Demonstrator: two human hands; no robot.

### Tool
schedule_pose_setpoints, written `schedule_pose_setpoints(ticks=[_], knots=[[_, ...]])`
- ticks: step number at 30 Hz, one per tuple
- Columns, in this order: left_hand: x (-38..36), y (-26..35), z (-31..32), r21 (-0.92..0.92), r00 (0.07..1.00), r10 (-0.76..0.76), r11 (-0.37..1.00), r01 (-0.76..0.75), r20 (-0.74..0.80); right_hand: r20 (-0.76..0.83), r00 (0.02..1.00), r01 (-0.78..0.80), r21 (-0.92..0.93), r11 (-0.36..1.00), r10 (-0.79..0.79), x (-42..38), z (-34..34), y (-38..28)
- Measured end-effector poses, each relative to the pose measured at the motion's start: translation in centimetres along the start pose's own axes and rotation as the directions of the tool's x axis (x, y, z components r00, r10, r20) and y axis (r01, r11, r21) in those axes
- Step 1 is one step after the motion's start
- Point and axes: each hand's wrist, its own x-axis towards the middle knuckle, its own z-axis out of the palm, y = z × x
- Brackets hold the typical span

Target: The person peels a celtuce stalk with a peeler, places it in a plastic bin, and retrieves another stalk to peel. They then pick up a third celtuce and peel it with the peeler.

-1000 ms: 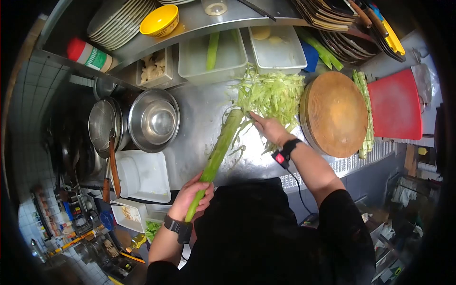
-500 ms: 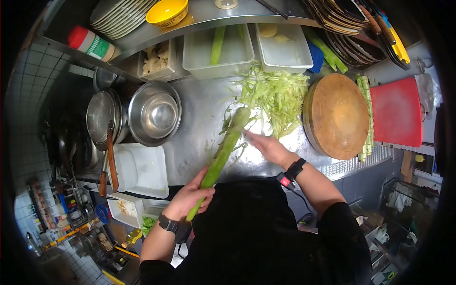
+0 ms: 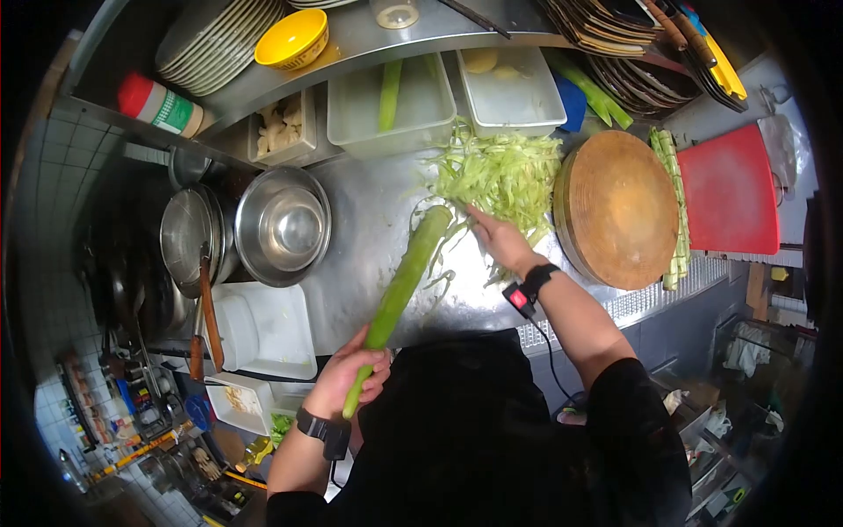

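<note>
from the head view, the left hand has its fingers wrapped around the lower end of a long green stalk, which slants up across the steel counter. its top end lies at the edge of a heap of pale green peelings. the right hand sits near the stalk's top, fingers closed, probably on a small peeler, though the tool is too small to make out. a round wooden board lies just right of the heap, a metal bowl to the left.
</note>
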Motion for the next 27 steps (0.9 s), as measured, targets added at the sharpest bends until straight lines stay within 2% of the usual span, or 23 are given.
schedule_pose_setpoints(ticks=[2,3,4,6,7,9,10,11,12,13,14,16,18,19,21,22,23,24,25,27], knots=[[0.1,0.0,-0.2,0.002,1.0,0.0,1.0,0.0,-0.01,0.179,0.984,0.005,0.038,0.999,-0.011,-1.5,-1.0,-4.3],[0.2,-0.1,-0.3,0.012,1.0,-0.007,1.0,0.008,-0.019,0.182,0.98,0.051,0.139,0.989,-0.076,-2.7,-0.7,-5.8],[0.4,-0.2,-0.4,0.008,1.0,-0.007,1.0,0.008,-0.021,0.055,0.949,0.289,0.236,0.928,-0.31,-3.6,1.8,-5.0],[0.5,-0.3,-0.6,0.092,1.0,-0.008,0.996,0.01,-0.026,0.187,0.883,0.37,0.289,0.883,-0.431,-5.0,1.9,-7.2],[0.4,-0.3,-0.6,0.091,1.0,-0.009,0.996,0.012,-0.03,0.189,0.882,0.369,0.292,0.882,-0.432,-5.2,1.4,-8.1],[0.3,-0.1,-0.4,0.114,1.0,-0.017,0.993,0.015,0.017,0.492,0.807,0.284,0.158,0.946,-0.325,-5.4,0.2,-9.4],[0.3,-0.2,-0.3,0.114,1.0,-0.023,0.993,0.021,0.018,0.15,0.808,0.494,0.357,0.793,-0.57,-4.1,3.4,-4.3],[0.4,-0.2,-0.3,0.151,0.999,-0.032,0.988,0.031,0.007,0.335,0.942,-0.18,0.52,0.835,-0.006,-3.5,2.1,-3.9],[0.6,-0.1,-0.2,0.191,1.0,-0.029,0.981,0.028,-0.001,0.273,0.959,-0.209,0.485,0.849,0.081,-3.1,1.8,-3.9],[0.7,0.0,0.0,0.195,1.0,-0.022,0.981,0.021,0.006,0.121,0.968,-0.224,0.015,0.974,0.221,-0.2,-1.4,-1.8],[0.2,0.1,0.2,0.224,1.0,-0.003,0.975,0.004,-0.003,-0.039,0.999,0.0,-0.069,0.998,-0.002,0.1,-1.5,-1.3],[-0.2,0.2,0.5,0.247,1.0,0.02,0.969,-0.018,-0.009,-0.02,0.995,0.101,-0.048,0.994,-0.102,-0.5,-1.5,-0.6],[-0.2,0.4,0.8,0.486,0.998,-0.017,0.873,0.043,-0.059,0.013,0.992,0.128,-0.008,0.992,-0.128,-1.3,-1.6,-2.2],[-0.3,0.5,1.2,0.483,0.998,-0.016,0.875,0.041,-0.057,0.043,0.987,0.153,0.037,0.988,-0.154,-1.7,-1.4,-2.7],[-0.6,0.6,2.0,0.492,0.998,0.004,0.87,-0.032,0.056,0.08,0.988,0.126,0.066,0.99,-0.131,-2.4,-0.5,-2.6],[-0.6,0.8,1.9,0.489,0.998,0.004,0.871,-0.031,0.056,0.112,0.988,0.097,0.095,0.991,-0.107,-2.6,-0.1,-2.5],[-0.5,1.1,1.7,0.414,0.994,-0.002,0.909,-0.044,0.11,0.142,0.989,0.024,0.087,0.996,-0.037,-2.6,0.0,-2.5],[-0.3,1.2,1.7,0.333,0.986,-0.002,0.941,-0.054,0.164,0.145,0.989,0.027,0.083,0.996,-0.038,-2.6,0.0,-2.5],[0.2,1.1,1.5,0.328,0.986,0.0,0.943,-0.054,0.164,0.139,0.99,0.011,0.091,0.996,-0.024,-2.7,0.2,-2.5],[1.3,0.8,1.3,0.157,0.98,-0.028,0.988,-0.004,0.199,0.136,0.991,-0.006,0.099,0.995,-0.008,-3.2,0.2,-3.3]])
